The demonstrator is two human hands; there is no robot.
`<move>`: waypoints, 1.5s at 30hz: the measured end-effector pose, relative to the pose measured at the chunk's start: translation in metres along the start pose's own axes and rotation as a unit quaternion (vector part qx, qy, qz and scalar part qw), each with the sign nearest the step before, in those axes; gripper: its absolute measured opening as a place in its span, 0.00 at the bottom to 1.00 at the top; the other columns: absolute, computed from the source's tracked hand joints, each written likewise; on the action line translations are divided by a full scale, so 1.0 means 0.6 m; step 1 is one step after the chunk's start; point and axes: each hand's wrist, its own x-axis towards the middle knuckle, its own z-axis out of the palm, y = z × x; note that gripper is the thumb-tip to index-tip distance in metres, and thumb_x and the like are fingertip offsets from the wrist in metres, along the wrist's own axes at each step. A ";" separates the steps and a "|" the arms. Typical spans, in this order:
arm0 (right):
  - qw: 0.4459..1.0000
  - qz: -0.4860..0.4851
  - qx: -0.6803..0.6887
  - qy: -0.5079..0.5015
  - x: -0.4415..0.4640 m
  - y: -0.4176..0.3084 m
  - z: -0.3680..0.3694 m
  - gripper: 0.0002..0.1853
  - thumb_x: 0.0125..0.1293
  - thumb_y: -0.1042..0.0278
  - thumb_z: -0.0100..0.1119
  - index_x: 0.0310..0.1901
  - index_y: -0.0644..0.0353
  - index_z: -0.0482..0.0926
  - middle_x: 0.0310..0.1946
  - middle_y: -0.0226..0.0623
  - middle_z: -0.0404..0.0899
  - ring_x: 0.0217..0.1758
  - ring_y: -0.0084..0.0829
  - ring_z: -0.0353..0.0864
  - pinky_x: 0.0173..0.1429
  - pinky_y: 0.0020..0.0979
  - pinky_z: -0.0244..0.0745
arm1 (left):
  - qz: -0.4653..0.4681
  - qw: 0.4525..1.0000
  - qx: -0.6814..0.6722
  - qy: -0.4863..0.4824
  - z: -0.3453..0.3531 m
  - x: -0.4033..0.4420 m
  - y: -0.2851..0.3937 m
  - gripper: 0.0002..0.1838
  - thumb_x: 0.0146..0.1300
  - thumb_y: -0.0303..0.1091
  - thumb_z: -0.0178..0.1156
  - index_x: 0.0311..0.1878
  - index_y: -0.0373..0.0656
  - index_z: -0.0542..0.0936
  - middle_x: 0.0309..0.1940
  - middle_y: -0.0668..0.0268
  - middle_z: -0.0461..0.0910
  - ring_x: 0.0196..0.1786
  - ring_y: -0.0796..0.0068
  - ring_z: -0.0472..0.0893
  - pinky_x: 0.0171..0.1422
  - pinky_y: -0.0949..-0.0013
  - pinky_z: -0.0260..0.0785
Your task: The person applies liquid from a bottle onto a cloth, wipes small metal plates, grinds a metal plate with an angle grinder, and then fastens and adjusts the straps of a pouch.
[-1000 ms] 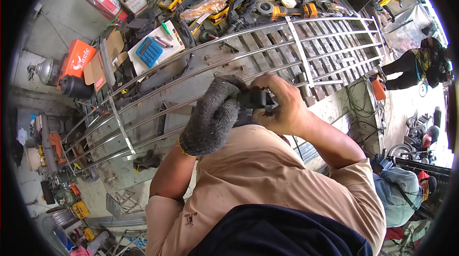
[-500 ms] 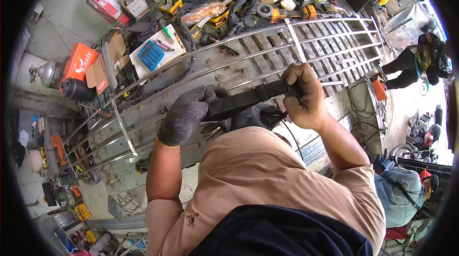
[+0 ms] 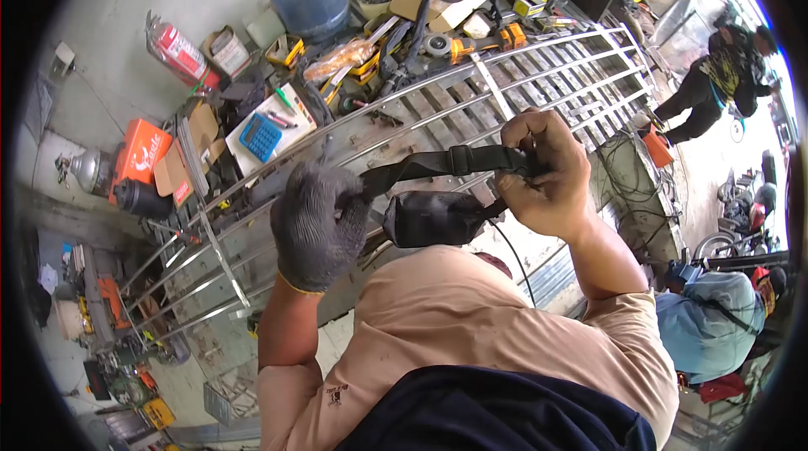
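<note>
A black webbing strap with a slide buckle stretches between my two hands in front of my belly. My left hand, in a dark grey knitted glove, is closed on the strap's left end. With thumb and bent fingers, my bare right hand grips the other end; what lies inside those fingers is partly hidden. Just below the strap hangs a black boxy pouch, whose right side seems joined to black webbing near my right hand. A thin dark cord runs down beside my shirt.
A frame of metal bars lies across the slatted bench before me. Behind it are a blue calculator, an orange angle grinder, a blue bucket and a fire extinguisher. Two people are at the right.
My gloved left hand has turned, and the strap now bows upward. The black pouch shows more fully below it. The view has shifted slightly, and the person at far right has changed posture.
</note>
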 end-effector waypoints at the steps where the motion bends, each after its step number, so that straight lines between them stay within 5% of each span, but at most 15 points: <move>1: 0.999 -0.012 -0.040 0.016 -0.002 -0.014 -0.006 0.21 0.55 0.82 0.66 0.52 0.61 0.78 0.40 0.31 0.78 0.38 0.23 0.75 0.46 0.26 0.75 | 0.027 0.999 0.019 0.032 0.002 0.003 0.004 0.11 0.63 0.25 0.80 0.39 0.42 0.83 0.36 0.58 0.86 0.38 0.52 0.87 0.46 0.56 0.81; 2: 0.992 -0.032 -0.111 0.045 0.001 -0.029 -0.014 0.19 0.56 0.80 0.66 0.50 0.59 0.78 0.38 0.31 0.79 0.37 0.23 0.76 0.45 0.27 0.75 | 0.054 0.996 0.011 0.066 0.006 0.006 -0.003 0.11 0.64 0.25 0.79 0.39 0.42 0.83 0.34 0.59 0.85 0.35 0.56 0.84 0.43 0.58 0.78; 3: 0.993 0.049 -0.091 0.057 -0.001 -0.041 -0.024 0.19 0.56 0.79 0.66 0.50 0.59 0.78 0.38 0.32 0.79 0.37 0.23 0.76 0.46 0.27 0.75 | 0.029 0.997 0.020 0.075 0.002 0.002 -0.010 0.11 0.65 0.26 0.79 0.39 0.42 0.82 0.34 0.60 0.84 0.34 0.58 0.83 0.43 0.58 0.77; 9: 0.991 -0.097 -0.023 0.093 0.016 -0.065 -0.059 0.23 0.55 0.81 0.68 0.54 0.60 0.79 0.43 0.30 0.78 0.40 0.22 0.75 0.47 0.25 0.74 | 0.011 0.989 0.080 0.123 0.009 0.040 0.002 0.13 0.66 0.27 0.80 0.41 0.40 0.81 0.35 0.61 0.81 0.37 0.59 0.80 0.47 0.57 0.76; 10: 0.990 -0.103 0.002 0.099 0.022 -0.076 -0.061 0.23 0.56 0.81 0.68 0.55 0.60 0.79 0.44 0.29 0.78 0.41 0.21 0.75 0.47 0.25 0.74 | 0.055 0.979 0.131 0.148 0.016 0.063 0.007 0.14 0.67 0.27 0.78 0.50 0.37 0.83 0.46 0.55 0.85 0.43 0.57 0.83 0.53 0.55 0.78; 13: 0.992 -0.103 -0.023 0.075 0.034 -0.112 -0.088 0.23 0.59 0.86 0.66 0.57 0.62 0.78 0.48 0.29 0.80 0.44 0.17 0.77 0.47 0.23 0.75 | 0.090 0.985 0.046 0.137 0.048 0.104 0.001 0.19 0.69 0.25 0.74 0.61 0.34 0.83 0.57 0.50 0.86 0.52 0.54 0.86 0.60 0.54 0.80; 15: 0.993 -0.084 0.009 0.087 0.046 -0.123 -0.093 0.22 0.62 0.88 0.65 0.58 0.63 0.79 0.49 0.29 0.80 0.45 0.16 0.79 0.48 0.22 0.76 | 0.045 0.994 -0.101 0.005 0.050 0.126 0.006 0.24 0.70 0.18 0.66 0.69 0.32 0.82 0.59 0.55 0.87 0.57 0.63 0.87 0.65 0.61 0.81; 17: 0.989 -0.124 -0.014 0.080 0.054 -0.130 -0.117 0.21 0.63 0.91 0.64 0.57 0.65 0.78 0.51 0.31 0.80 0.47 0.16 0.81 0.52 0.22 0.79 | -0.025 0.930 -0.328 -0.164 0.036 0.158 0.021 0.27 0.69 0.14 0.63 0.72 0.32 0.81 0.59 0.58 0.87 0.59 0.70 0.87 0.67 0.65 0.80; 18: 0.991 -0.113 -0.007 0.074 0.050 -0.142 -0.117 0.21 0.63 0.92 0.63 0.57 0.66 0.78 0.51 0.31 0.80 0.48 0.17 0.81 0.53 0.22 0.79 | -0.051 0.928 -0.299 -0.215 0.041 0.174 0.038 0.31 0.69 0.11 0.61 0.76 0.33 0.79 0.61 0.62 0.86 0.59 0.78 0.85 0.67 0.68 0.79; 22: 0.998 -0.063 -0.010 0.029 0.022 -0.157 -0.121 0.23 0.63 0.92 0.63 0.58 0.64 0.78 0.49 0.31 0.80 0.50 0.18 0.83 0.51 0.25 0.80 | -0.089 0.813 -0.492 -0.298 0.062 0.191 0.096 0.35 0.67 0.10 0.66 0.78 0.37 0.78 0.66 0.63 0.85 0.61 0.74 0.87 0.71 0.68 0.79; 26: 0.989 -0.063 -0.134 0.016 -0.002 -0.156 -0.141 0.30 0.60 0.90 0.65 0.64 0.58 0.77 0.46 0.30 0.81 0.46 0.20 0.87 0.45 0.27 0.81 | 0.037 0.830 -0.480 -0.282 0.072 0.219 0.133 0.32 0.67 0.14 0.71 0.75 0.38 0.80 0.63 0.63 0.87 0.60 0.75 0.86 0.68 0.67 0.80; 30: 0.999 0.043 0.022 -0.011 -0.037 -0.166 -0.159 0.32 0.62 0.92 0.63 0.68 0.60 0.74 0.49 0.31 0.80 0.48 0.19 0.86 0.48 0.28 0.81 | 0.045 0.841 -0.491 -0.221 0.074 0.242 0.160 0.26 0.68 0.22 0.76 0.69 0.39 0.83 0.53 0.64 0.90 0.50 0.83 0.85 0.56 0.71 0.81; 32: 0.998 0.050 -0.034 0.016 -0.055 -0.148 -0.189 0.31 0.63 0.92 0.63 0.68 0.61 0.74 0.49 0.32 0.80 0.49 0.19 0.86 0.49 0.28 0.82 | 0.061 0.860 -0.476 -0.171 0.071 0.254 0.176 0.29 0.66 0.20 0.76 0.70 0.39 0.81 0.53 0.65 0.90 0.49 0.85 0.85 0.57 0.74 0.79; 37: 0.976 0.074 -0.052 0.197 -0.079 -0.118 -0.264 0.24 0.64 0.93 0.64 0.59 0.60 0.77 0.44 0.26 0.76 0.45 0.16 0.81 0.47 0.26 0.79 | -0.021 0.818 -0.497 -0.290 0.070 0.294 0.139 0.33 0.66 0.14 0.73 0.75 0.35 0.76 0.57 0.60 0.89 0.56 0.80 0.85 0.65 0.73 0.78; 45: 0.974 -0.014 -0.072 0.213 -0.105 -0.106 -0.273 0.15 0.69 0.88 0.71 0.54 0.67 0.83 0.47 0.26 0.81 0.44 0.14 0.82 0.47 0.24 0.80 | 0.066 0.859 -0.426 -0.276 0.061 0.311 0.191 0.32 0.67 0.19 0.75 0.75 0.34 0.78 0.61 0.61 0.87 0.62 0.76 0.85 0.71 0.69 0.77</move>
